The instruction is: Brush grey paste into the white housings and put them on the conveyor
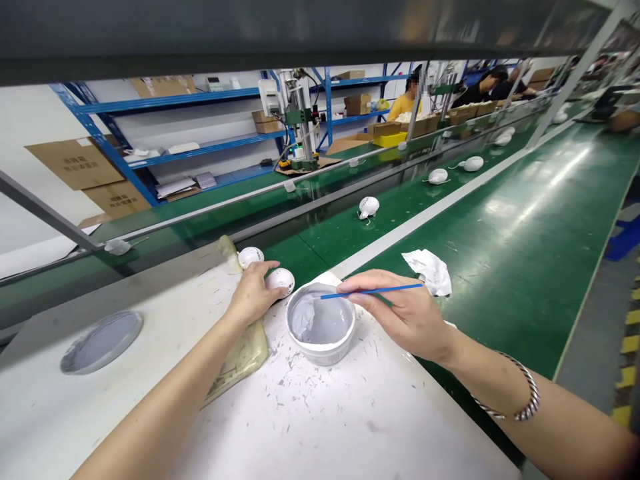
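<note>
My left hand (253, 295) lies against two white egg-shaped parts (250, 257) (281, 281), and I cannot tell whether it grips either one. My right hand (400, 317) is shut on a thin blue stick (375, 290), whose tip reaches over a white plastic tub (320, 353) holding grey paste (320, 319). A grey-smeared round lid (103, 341) lies to the left on the white work board (325, 420). A translucent yellowish bag (245, 353) lies under my left wrist.
A crumpled white cloth (430, 272) lies beyond my right hand. Several white parts sit on the green conveyor belt (500, 267). Metal rails and posts run along it. Blue shelving with cardboard boxes and seated co-workers stand beyond.
</note>
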Demonstrator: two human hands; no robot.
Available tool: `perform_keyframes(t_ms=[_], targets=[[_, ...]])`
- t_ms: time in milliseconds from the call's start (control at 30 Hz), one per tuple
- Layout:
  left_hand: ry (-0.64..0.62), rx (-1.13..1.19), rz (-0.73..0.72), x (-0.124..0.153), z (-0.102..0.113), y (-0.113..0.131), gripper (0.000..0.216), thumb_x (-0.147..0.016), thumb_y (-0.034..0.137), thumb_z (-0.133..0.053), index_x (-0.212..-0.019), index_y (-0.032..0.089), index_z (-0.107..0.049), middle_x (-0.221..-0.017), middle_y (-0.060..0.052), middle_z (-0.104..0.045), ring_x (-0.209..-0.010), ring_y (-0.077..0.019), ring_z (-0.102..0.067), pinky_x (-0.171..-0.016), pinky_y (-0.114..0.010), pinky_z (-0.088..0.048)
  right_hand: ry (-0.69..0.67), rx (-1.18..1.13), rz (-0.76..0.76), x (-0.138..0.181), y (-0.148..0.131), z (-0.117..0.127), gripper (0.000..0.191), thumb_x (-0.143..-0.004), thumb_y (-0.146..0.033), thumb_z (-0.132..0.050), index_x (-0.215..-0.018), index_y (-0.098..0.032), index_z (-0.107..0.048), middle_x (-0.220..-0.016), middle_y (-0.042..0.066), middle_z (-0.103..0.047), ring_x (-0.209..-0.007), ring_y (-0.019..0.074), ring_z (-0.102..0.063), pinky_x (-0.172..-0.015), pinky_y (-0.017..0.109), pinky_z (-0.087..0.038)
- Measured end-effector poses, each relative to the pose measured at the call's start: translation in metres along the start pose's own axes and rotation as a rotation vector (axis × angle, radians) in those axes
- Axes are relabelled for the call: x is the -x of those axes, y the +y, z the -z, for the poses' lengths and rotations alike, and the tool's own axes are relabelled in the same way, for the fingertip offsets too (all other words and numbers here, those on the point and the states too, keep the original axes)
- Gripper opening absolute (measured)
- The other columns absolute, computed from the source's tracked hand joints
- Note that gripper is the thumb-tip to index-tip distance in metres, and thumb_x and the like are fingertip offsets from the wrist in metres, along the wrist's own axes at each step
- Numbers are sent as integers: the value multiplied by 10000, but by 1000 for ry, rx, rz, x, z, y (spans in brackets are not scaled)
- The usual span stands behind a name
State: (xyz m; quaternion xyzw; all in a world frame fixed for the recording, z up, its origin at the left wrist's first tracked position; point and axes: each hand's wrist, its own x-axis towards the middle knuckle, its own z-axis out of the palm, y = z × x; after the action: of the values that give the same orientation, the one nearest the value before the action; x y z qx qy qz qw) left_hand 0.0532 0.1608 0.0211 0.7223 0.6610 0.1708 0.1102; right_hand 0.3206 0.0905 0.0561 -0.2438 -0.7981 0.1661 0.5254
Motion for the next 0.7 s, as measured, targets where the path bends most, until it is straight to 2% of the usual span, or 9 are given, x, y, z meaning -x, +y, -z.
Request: perform_keyframes(t_ms=[100, 167, 233, 333, 367, 433, 533, 633, 700], targets=[[-9, -29, -41, 2, 0, -4, 551, -752, 415, -679, -1217, 137, -580, -1207, -153, -626, -1074, -314, -586, -910, -484, -468, 1, 34, 16, 0, 5, -3, 186, -890, -85, -558, -1009, -162, -679, -942, 48, -725, -901, 143, -686, -828, 250, -571], [-32, -57, -133, -2, 3, -2, 440, -727, 275, -672, -1161, 215, -633, -1199, -106, -652, -1112, -334, -562, -949, -505, -425, 9, 55, 9, 0, 7, -4, 181, -893, -91, -554, -998, -168, -680, -927, 45, -725, -887, 147, -687, -817, 262, -577], [-46, -85, -242, -4, 6, 2, 402, -710, 98, -588, -1041, 301, -690, -1249, -33, -642, -1223, -331, -479, -1031, -534, -324, 16, 61, 3, -1, 8, -4, 180, -896, -96, -549, -994, -173, -680, -923, 41, -724, -884, 149, -686, -814, 269, -579], [-32, -94, -319, -3, 9, 3, 422, -697, 8, -488, -877, 306, -726, -1365, 15, -557, -1308, -312, -379, -1081, -527, -250, 23, 54, -1, -1, 6, -3, 188, -896, -96, -546, -1000, -174, -682, -927, 39, -726, -891, 148, -686, -821, 267, -578], [-10, -86, -306, -2, 9, 2, 397, -716, 29, -484, -895, 288, -724, -1380, -8, -536, -1304, -311, -378, -1079, -518, -263, 25, 50, 1, -1, 6, -2, 188, -895, -98, -548, -1001, -175, -683, -928, 39, -727, -891, 148, -687, -823, 266, -578], [48, -60, -232, -1, 9, -3, 341, -793, 136, -485, -1052, 235, -683, -1344, -96, -531, -1254, -319, -419, -1048, -520, -320, 26, 42, 3, -1, 4, -2, 188, -894, -108, -551, -1002, -181, -687, -924, 35, -730, -885, 150, -691, -820, 267, -581], [68, -4, -143, -10, 9, -9, 466, -868, 349, -503, -1293, 157, -517, -1323, -168, -503, -1239, -333, -434, -1022, -546, -355, 22, 39, 1, -2, 3, -2, 183, -891, -118, -561, -992, -193, -694, -916, 30, -732, -871, 155, -696, -808, 274, -586], [-60, 57, -184, -29, 9, -6, 556, -823, 348, -632, -1333, 185, -478, -1445, -136, -402, -1335, -338, -343, -1076, -573, -287, 31, 44, -7, -2, 3, -2, 181, -884, -109, -568, -980, -191, -697, -908, 33, -732, -866, 158, -698, -801, 275, -588], [-173, 114, -204, -42, 8, -2, 488, -824, 305, -655, -1280, 185, -528, -1421, -120, -441, -1303, -317, -399, -1067, -566, -310, 40, 44, -14, -3, 2, -1, 185, -882, -102, -566, -974, -190, -700, -905, 34, -733, -864, 157, -698, -797, 275, -588]])
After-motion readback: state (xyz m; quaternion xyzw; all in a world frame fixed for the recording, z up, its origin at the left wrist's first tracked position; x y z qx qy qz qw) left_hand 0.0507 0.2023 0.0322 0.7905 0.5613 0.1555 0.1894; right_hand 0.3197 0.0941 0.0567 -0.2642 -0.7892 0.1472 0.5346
